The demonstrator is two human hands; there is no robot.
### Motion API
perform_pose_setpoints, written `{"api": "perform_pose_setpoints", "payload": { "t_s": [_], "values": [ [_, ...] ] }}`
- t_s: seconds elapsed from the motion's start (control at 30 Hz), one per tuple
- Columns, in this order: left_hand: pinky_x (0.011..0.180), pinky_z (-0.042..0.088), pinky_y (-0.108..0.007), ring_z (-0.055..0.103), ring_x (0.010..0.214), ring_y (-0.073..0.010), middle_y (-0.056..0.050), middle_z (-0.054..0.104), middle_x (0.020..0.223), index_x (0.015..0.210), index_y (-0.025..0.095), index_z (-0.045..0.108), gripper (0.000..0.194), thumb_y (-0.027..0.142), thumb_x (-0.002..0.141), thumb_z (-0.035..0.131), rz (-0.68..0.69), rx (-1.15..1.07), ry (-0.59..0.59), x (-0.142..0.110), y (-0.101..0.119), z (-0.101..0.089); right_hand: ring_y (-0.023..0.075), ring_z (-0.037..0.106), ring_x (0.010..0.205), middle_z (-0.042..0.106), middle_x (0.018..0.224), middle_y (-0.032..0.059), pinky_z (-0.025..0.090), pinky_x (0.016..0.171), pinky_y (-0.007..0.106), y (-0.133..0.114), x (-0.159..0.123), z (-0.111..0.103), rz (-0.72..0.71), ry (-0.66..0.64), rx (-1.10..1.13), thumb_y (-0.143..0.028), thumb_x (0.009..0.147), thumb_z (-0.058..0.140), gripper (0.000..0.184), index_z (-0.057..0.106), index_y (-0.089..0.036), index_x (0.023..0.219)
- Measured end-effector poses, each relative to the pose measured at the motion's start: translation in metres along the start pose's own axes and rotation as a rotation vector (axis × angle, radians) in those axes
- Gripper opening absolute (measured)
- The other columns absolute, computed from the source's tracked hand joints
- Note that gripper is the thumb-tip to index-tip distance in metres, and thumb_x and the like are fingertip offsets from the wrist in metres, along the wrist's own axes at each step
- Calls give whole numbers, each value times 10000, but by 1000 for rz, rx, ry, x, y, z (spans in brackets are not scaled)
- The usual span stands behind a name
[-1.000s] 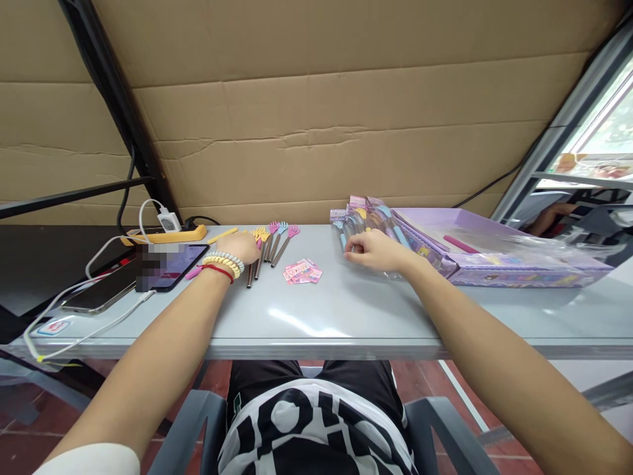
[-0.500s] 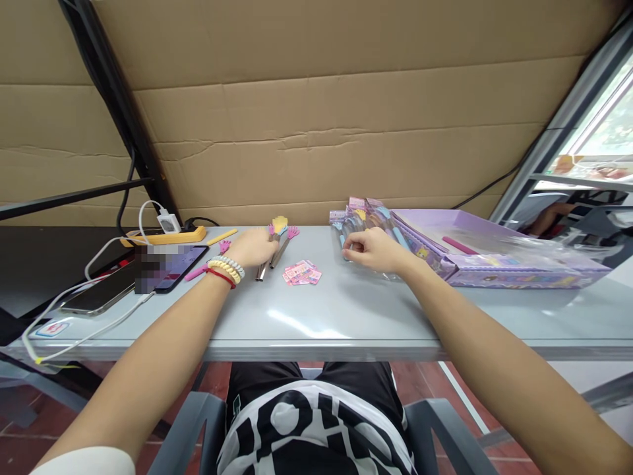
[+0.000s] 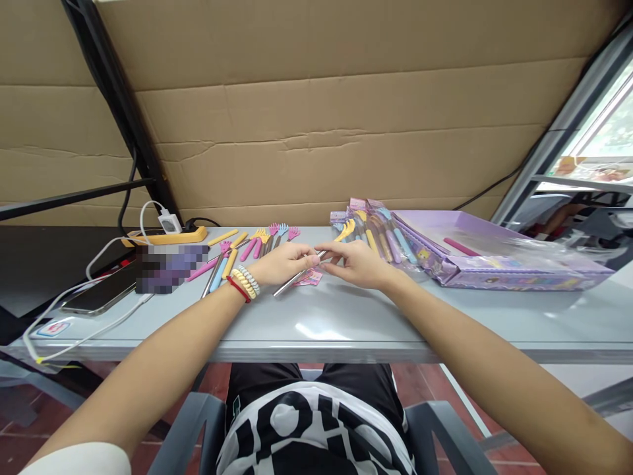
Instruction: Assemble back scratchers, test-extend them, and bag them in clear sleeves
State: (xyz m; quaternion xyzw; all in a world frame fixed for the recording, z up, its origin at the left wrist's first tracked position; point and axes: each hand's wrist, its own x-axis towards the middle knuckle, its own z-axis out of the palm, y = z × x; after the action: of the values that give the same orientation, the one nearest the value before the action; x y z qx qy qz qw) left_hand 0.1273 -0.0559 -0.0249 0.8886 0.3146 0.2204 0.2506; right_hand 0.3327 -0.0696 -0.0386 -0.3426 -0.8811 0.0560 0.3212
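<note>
Silver and yellow in the head view: a slim metallic rod (image 3: pixel 291 284) with a forked yellow head (image 3: pixel 347 229), slanted over small pink printed cards (image 3: pixel 310 278) on a glossy grey table (image 3: pixel 346 323), pinched in the left hand (image 3: pixel 285 264) and gripped higher up by narrowed fingers of the right hand (image 3: pixel 362 264). Could slip and scatter the cards if held too loosely.
</note>
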Motion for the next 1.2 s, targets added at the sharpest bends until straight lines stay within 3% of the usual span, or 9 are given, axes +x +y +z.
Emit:
{"api": "perform_pose_setpoints", "payload": {
  "t_s": [0.1, 0.17, 0.3, 0.4, 0.53, 0.63, 0.77, 1.03, 1.2],
  "values": [
    [507, 338, -239, 412, 507, -96, 33, 459, 557, 731, 170, 507, 402, 529, 877, 400, -45, -169, -16, 0, 3, -1, 131, 616, 604, 728, 756, 40, 426, 607, 232, 4, 1, -7, 73, 135, -46, -344, 795, 598, 206, 650, -189, 921],
    [492, 339, -233, 408, 486, -88, 31, 472, 546, 719, 167, 522, 398, 529, 857, 432, -80, -191, 62, 2, 1, -5, 144, 616, 597, 724, 731, 46, 439, 627, 252, 7, 0, -13, 134, 265, -72, -349, 776, 616, 192, 639, -187, 876],
    [511, 373, -247, 471, 528, -113, -6, 582, 630, 781, 163, 599, 342, 480, 809, 474, -225, -56, 464, 6, -25, -27, 147, 590, 523, 673, 597, 29, 444, 609, 265, 13, -3, -24, 242, 472, -58, -392, 804, 558, 233, 617, -173, 859],
    [705, 452, -302, 599, 766, -199, -75, 681, 827, 852, 166, 653, 309, 385, 807, 439, -448, 272, 668, 2, -54, -47, 141, 567, 479, 619, 524, 6, 427, 579, 258, 15, -4, -30, 291, 528, -81, -421, 822, 517, 269, 614, -173, 853],
    [902, 413, -412, 523, 1111, -342, -204, 633, 1130, 1057, 114, 658, 439, 399, 793, 454, -713, 771, 487, -7, -85, -59, 133, 535, 468, 596, 505, 0, 412, 577, 254, 16, -4, -32, 275, 498, -136, -429, 836, 489, 288, 620, -175, 872],
    [937, 373, -487, 462, 1190, -388, -231, 566, 1255, 1172, 118, 618, 550, 478, 832, 379, -851, 815, 341, -8, -98, -57, 126, 479, 453, 566, 484, -7, 395, 569, 257, 17, -4, -30, 249, 458, -171, -433, 830, 489, 292, 625, -178, 873],
    [960, 317, -538, 460, 1211, -400, -176, 564, 1303, 1180, 208, 623, 544, 508, 870, 292, -881, 759, 164, -3, -106, -56, 124, 445, 455, 525, 464, -18, 365, 552, 258, 17, -4, -28, 209, 432, -181, -439, 820, 496, 294, 629, -182, 866],
    [959, 293, -558, 464, 1194, -414, -210, 608, 1216, 1047, 154, 667, 555, 527, 866, 296, -893, 757, 162, -4, -101, -57, 117, 429, 453, 529, 473, -18, 355, 551, 257, 16, -4, -28, 194, 385, -183, -412, 815, 519, 270, 640, -173, 849],
    [962, 299, -557, 523, 1139, -385, -179, 665, 1123, 1017, 199, 694, 396, 410, 843, 408, -821, 760, 313, -5, -98, -58, 118, 429, 453, 540, 475, -19, 355, 562, 258, 15, -4, -29, 219, 358, -203, -408, 817, 527, 255, 646, -184, 845]
  ]
}}
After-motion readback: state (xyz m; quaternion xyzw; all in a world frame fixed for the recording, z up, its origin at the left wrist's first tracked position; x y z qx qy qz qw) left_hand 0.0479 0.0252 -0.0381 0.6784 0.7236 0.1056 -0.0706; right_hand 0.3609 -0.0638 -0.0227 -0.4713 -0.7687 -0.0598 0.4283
